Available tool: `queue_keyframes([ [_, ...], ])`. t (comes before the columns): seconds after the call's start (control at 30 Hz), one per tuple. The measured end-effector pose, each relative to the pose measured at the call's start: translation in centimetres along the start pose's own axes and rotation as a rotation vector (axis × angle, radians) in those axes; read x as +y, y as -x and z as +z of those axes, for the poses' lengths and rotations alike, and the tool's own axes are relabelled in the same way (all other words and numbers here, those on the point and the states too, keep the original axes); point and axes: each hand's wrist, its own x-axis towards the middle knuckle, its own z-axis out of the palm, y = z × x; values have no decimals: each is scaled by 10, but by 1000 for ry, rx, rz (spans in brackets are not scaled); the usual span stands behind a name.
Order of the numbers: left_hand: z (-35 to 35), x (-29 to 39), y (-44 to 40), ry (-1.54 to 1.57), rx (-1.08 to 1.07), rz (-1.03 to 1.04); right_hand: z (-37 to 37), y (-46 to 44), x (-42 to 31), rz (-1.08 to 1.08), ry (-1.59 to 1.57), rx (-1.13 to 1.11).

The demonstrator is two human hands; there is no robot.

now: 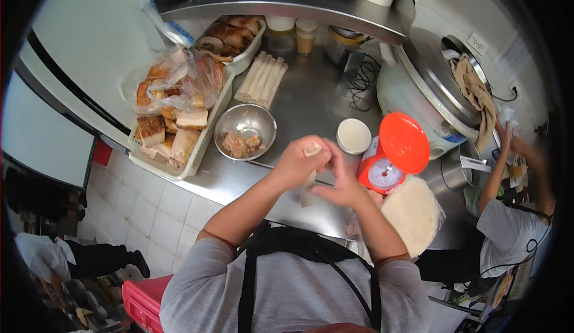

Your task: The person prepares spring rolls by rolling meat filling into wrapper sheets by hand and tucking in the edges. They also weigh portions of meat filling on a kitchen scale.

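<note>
My left hand (301, 164) is closed around a pale, long spring roll (308, 183), whose top end shows by the thumb and whose lower part hangs below the palm. Just right of it is my right hand (344, 180), its thumb and fingers apart and the fingertips close to the left hand. Whether it touches the roll is hard to see. A steel bowl (263, 124) of minced filling (241, 144) stands to the left. Behind it several finished spring rolls (263, 79) lie stacked. Round white wrappers (412, 216) lie by my right forearm.
An orange-red kitchen scale (382, 174) and a white tub (354, 136) stand right of my hands. At left, a white basket (200, 153) holds cooked meat (191, 119). A large lidded pot (412, 88) stands at back right. Another person (508, 231) works at far right.
</note>
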Motion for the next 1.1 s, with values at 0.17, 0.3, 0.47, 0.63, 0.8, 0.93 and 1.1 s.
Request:
queue_keyframes([
  [0.17, -64, -1, -37, 222, 232, 162, 44, -46, 42, 507, -382, 33],
  [0.3, -133, 34, -29, 9, 477, 225, 28, -134, 43, 758, -310, 78],
  [0.47, -197, 52, 41, -48, 461, 252, 27, -248, 101, 868, -261, 133],
  [0.63, -212, 28, 87, 93, 238, 88, 60, -338, 184, 945, -116, 300],
  [0.8, -207, -24, 109, 28, 114, -329, 73, -366, 229, 983, 691, -91],
  [0.93, -211, -62, 111, -164, -36, -725, 75, -320, 198, 643, 504, 250],
  [1.1, -201, -77, 86, 304, 379, -753, 106, -236, 105, 600, 313, -744],
])
